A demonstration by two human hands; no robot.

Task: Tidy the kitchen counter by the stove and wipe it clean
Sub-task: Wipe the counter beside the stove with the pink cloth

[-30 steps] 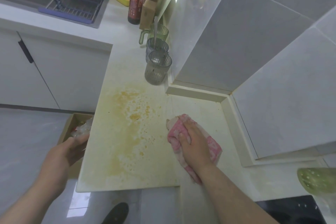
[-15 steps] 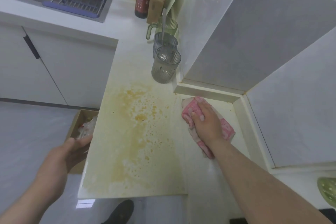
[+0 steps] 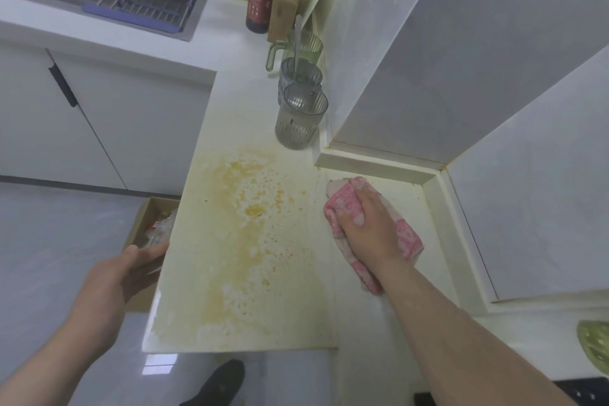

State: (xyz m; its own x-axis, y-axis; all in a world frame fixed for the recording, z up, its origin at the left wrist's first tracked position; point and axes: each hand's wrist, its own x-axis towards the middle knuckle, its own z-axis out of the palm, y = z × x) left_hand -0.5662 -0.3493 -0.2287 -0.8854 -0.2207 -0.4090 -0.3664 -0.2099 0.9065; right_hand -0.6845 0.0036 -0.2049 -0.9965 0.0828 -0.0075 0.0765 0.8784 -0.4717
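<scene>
While the pink cloth (image 3: 344, 204) was pressed flat under the right hand (image 3: 365, 224), fingers laid straight over it rather than curled round it, it lay in the recessed corner of the counter (image 3: 230, 333), just below the raised ledge (image 3: 375, 165).

- A yellow-orange stain (image 3: 253, 208) was noted left of the cloth, apart from it and seemingly untouched. The wiping was judged far from done.
- Left hand (image 3: 108, 287) was seen off the counter's left edge, above a cardboard box (image 3: 140, 227) of scraps on the floor. Whether anything was held could not be told.

Risks judged:
- Grease could be smeared across cleaner surface if the cloth were dragged through the stain in one broad pass without being refolded.
- Since the cloth was only pressed, not gripped, it could bunch or slide out from under the palm on sticky residue.
- The nearest grey tumbler (image 3: 298, 119), stood just beyond the stain's far end, could be knocked by a stroke carried toward the wall; a second tumbler (image 3: 300, 74) and a green mug (image 3: 304, 46) were lined up behind it.
- Residue pushed leftward could be sent over the edge and missed by the box.
</scene>
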